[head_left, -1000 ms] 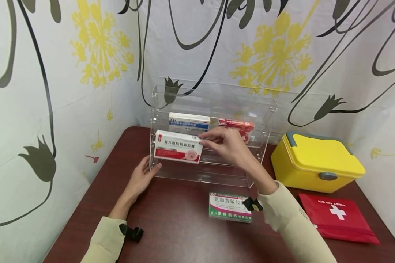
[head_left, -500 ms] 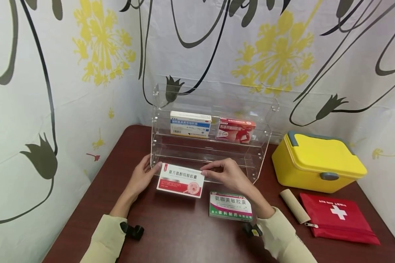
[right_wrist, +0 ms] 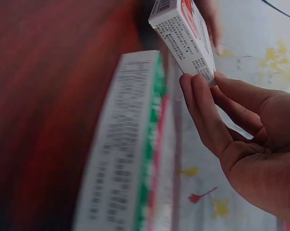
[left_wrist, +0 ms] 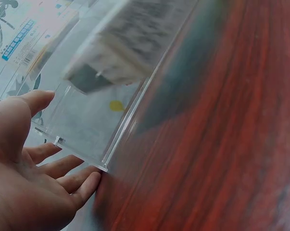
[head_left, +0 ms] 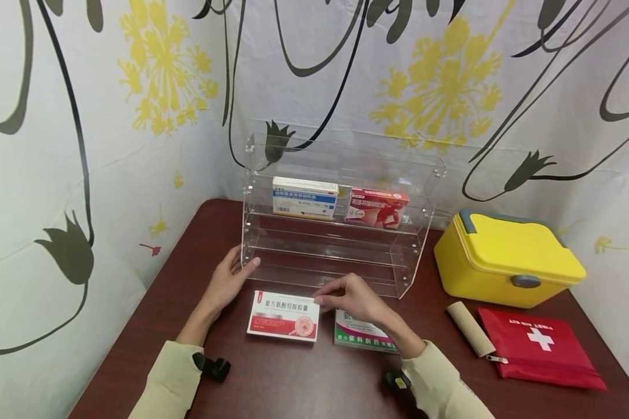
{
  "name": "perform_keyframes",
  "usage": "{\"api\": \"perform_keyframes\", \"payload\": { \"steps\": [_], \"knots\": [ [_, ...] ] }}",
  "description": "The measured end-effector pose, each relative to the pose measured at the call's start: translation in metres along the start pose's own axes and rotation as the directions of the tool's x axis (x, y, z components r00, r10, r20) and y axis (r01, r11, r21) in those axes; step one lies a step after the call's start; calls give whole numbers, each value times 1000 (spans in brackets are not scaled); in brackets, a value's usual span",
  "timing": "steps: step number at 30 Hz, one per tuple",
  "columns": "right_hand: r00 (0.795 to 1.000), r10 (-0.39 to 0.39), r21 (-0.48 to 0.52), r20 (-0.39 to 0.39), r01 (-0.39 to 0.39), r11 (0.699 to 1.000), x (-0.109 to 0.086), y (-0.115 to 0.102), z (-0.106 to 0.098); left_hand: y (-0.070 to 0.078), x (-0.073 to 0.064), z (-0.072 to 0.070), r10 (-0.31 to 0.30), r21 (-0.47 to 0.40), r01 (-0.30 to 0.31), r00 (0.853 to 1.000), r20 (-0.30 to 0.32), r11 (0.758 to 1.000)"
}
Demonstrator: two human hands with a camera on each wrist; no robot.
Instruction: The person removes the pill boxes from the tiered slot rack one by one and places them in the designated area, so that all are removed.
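My right hand [head_left: 353, 299] pinches the right end of a white-and-red medicine box [head_left: 283, 323] between thumb and fingers, in front of the rack. Whether this box touches the table I cannot tell. Partly behind that hand lies a green-and-white medicine box [head_left: 364, 334], which also looms close in the right wrist view. My left hand [head_left: 230, 282] holds the left side panel of a clear acrylic display rack [head_left: 325, 250], thumb on one side and fingers on the other. A blurred box shows before the rack in the left wrist view; which one is unclear.
On the rack's upper tier stand a blue-and-white medicine box [head_left: 304, 201] and a red medicine box [head_left: 374, 208]. To the right are a yellow case [head_left: 508, 256], a beige cylinder [head_left: 470, 329] and a red first aid pouch [head_left: 542, 349]. Patterned cloth backs the table [head_left: 278, 378].
My right hand has brought the white-and-red box from before the rack's middle down and toward me. The beige cylinder, hidden earlier by the right arm, shows now. My left hand stays put.
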State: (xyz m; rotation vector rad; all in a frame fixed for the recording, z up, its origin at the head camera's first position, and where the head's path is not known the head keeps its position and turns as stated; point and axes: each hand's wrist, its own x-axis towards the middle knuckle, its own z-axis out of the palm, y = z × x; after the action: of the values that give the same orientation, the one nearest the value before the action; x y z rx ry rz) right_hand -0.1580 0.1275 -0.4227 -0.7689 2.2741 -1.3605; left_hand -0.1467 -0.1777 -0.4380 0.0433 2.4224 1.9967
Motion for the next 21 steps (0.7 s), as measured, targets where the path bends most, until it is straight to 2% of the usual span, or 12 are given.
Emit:
{"api": "perform_keyframes", "payload": {
  "steps": [6,9,13,16,21],
  "knots": [
    [999,34,26,17,-35,999,-2,-7,6,8,-4,1,-13,5,13,1000,-6,1000],
    [999,41,-19,5,-41,999,1,-1,7,-2,1,1,-19,6,20,1000,-13,1000],
    [999,41,-90,-21,-42,995,7,14,9,-22,10,0,-12,9,12,1000,-23,1000],
    [999,39,-99,-31,-42,994,8,16,10,-29,12,1,-8,12,8,1000,-29,1000],
    [999,29,-102,-37,-33,994,8,17,11,-29,12,1,-7,23,8,999,-38,1000]
  ]
}}
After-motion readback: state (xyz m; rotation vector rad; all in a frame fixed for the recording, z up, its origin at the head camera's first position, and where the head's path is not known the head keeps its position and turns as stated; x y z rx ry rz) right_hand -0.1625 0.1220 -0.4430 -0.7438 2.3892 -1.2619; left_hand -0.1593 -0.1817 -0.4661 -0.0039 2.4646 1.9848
